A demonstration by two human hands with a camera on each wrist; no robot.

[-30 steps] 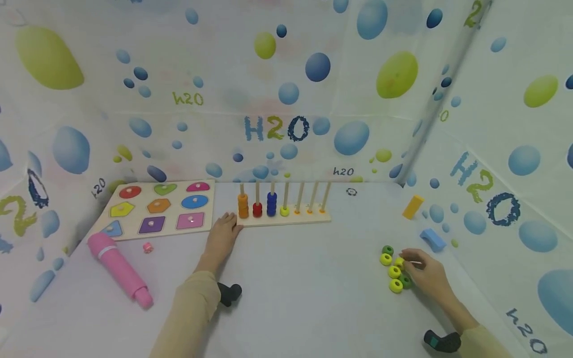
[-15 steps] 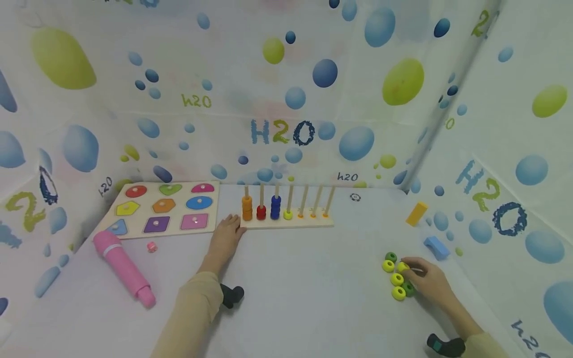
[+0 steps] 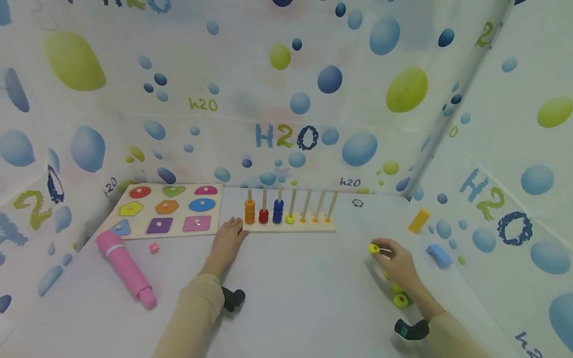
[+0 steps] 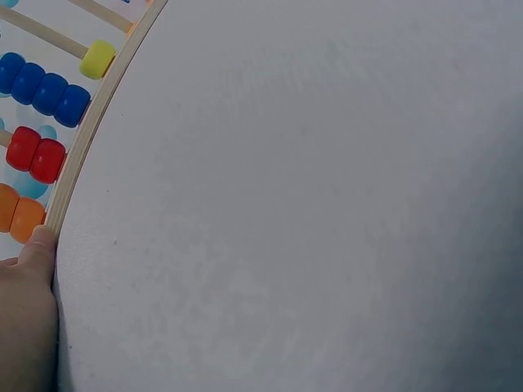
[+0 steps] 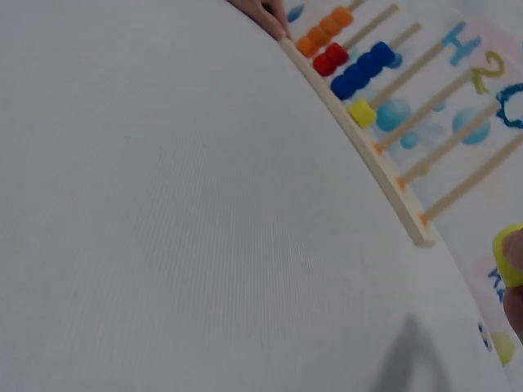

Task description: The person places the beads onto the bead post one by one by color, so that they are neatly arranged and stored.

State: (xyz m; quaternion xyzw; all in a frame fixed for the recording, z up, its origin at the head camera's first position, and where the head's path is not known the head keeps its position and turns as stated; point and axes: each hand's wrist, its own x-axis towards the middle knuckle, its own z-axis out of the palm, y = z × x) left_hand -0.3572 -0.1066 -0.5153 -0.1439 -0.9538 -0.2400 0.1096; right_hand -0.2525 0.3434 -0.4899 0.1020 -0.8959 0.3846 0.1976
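Note:
My left hand (image 3: 227, 243) holds the left end of a wooden peg abacus (image 3: 286, 227), its thumb at the front edge. Orange, red and blue beads and one yellow bead fill the left pegs; the three right pegs bear no stacked beads. To the right, my right hand (image 3: 397, 261) pinches a yellow bead (image 3: 373, 248) between thumb and fingers, above the table. Part of that bead (image 5: 508, 255) also shows at the right wrist view's edge. Below this hand lie loose yellow beads (image 3: 400, 300) and a green one, partly hidden by the hand and wrist.
A shape puzzle board (image 3: 165, 211) lies left of the abacus. In front of it are a pink toy microphone (image 3: 127, 268) and a small pink piece (image 3: 154, 247). An orange block (image 3: 419, 221) and a blue block (image 3: 439, 256) stand at the right. Patterned cloth walls (image 3: 250, 59) enclose the table.
My right hand has lifted a yellow bead from the loose group and moved leftward with it. The left hand stays at the abacus end. The head view has shifted slightly.

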